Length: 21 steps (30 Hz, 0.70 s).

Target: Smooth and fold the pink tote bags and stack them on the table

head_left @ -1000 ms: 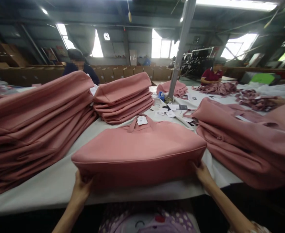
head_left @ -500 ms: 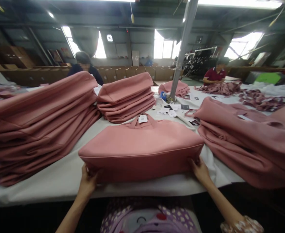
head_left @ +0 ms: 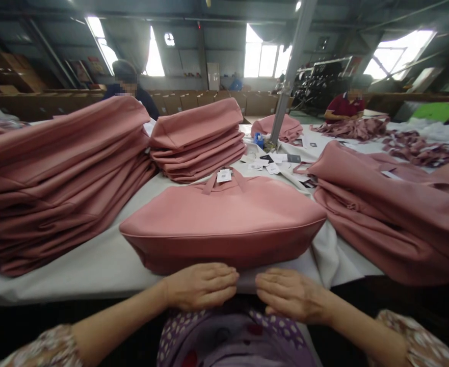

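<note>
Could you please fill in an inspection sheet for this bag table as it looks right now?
Surface: table under a pale cloth.
Job's things: pink bag lying flat, handles and white tag at its far side.
Clutter: pink bag stacks left, middle and right; loose tags.
Grippers: left hand and right hand lie flat, fingers extended, at the bag's near edge.
Cables: nothing seen.
Surroundings: metal pole, cardboard boxes, two people seated beyond the table.

Counts: 1 flat pink bag point(head_left: 224, 216) in front, 2 neat bag stacks point(head_left: 56, 168) point(head_left: 199, 140), 1 loose bag heap point(head_left: 392, 204), 2 hands point(head_left: 201, 285) point(head_left: 291, 294), 2 co-workers point(head_left: 127, 86) point(head_left: 348, 102).
</note>
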Tool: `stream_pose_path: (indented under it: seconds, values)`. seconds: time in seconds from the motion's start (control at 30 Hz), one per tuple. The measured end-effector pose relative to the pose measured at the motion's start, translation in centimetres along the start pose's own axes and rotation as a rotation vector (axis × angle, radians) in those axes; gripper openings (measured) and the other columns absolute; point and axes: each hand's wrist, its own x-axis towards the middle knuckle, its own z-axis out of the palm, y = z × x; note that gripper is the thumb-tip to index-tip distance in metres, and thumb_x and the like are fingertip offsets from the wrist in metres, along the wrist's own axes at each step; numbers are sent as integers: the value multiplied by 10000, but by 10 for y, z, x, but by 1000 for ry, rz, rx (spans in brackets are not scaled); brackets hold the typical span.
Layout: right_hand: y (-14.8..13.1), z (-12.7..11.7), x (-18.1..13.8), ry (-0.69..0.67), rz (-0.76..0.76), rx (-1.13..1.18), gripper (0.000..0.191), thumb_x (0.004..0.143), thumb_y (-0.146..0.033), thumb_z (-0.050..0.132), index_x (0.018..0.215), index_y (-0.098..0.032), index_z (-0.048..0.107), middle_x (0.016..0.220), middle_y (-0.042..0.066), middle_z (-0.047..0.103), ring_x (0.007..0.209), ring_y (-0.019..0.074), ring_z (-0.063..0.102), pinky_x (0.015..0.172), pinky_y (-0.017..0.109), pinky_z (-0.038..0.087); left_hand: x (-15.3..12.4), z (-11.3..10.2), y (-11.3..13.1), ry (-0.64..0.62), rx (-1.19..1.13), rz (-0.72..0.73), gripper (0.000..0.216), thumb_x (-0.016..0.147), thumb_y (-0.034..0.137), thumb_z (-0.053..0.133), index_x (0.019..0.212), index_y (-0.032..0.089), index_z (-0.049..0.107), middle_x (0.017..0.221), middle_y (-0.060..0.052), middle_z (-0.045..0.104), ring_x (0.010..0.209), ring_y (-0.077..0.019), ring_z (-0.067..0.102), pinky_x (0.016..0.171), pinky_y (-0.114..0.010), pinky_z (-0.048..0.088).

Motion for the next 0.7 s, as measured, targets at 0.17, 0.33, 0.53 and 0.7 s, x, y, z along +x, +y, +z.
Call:
stream_pose_path:
  seconds: [0.17, 0.33, 0.53, 0.7]
  values:
    - [77, 37, 9, -277, 125, 161, 416, 1020, -289, 361, 1367, -91, 476, 1377, 143, 498, 1318, 226, 408, 1129, 410, 340, 33, -8, -67, 42, 48, -85, 531, 903, 284, 556, 1418, 268, 425, 1466, -85, 397, 1364, -291, 356, 1164, -419, 267]
    - [124, 59, 0, -437, 405, 254, 492, 1023, -389, 370, 1442, -131, 382, 1473, 113, 368, 1384, 227, 292, 1180, 444, 231, 31, 2, -111, -69, 397, -184, 658, 961, 478, 426, 1497, 140, 247, 1533, -167, 259, 1414, -306, 261, 1170, -473, 233]
    - [122, 60, -2, -367, 422, 300, 467, 1021, -355, 376, 1452, -174, 371, 1484, 75, 369, 1391, 196, 279, 1188, 438, 188, 33, -4, -106, -112, 515, -185, 710, 954, 573, 390, 1518, 207, 161, 1551, -108, 247, 1422, -280, 250, 1181, -458, 186]
    - [113, 63, -5, -278, 398, 221, 480, 996, -378, 439, 1413, -141, 427, 1435, 120, 440, 1354, 231, 351, 1151, 453, 269, 20, 3, -115, -8, 726, -65, 586, 983, 472, 380, 1479, 174, 286, 1490, -105, 387, 1363, -260, 366, 1139, -433, 264]
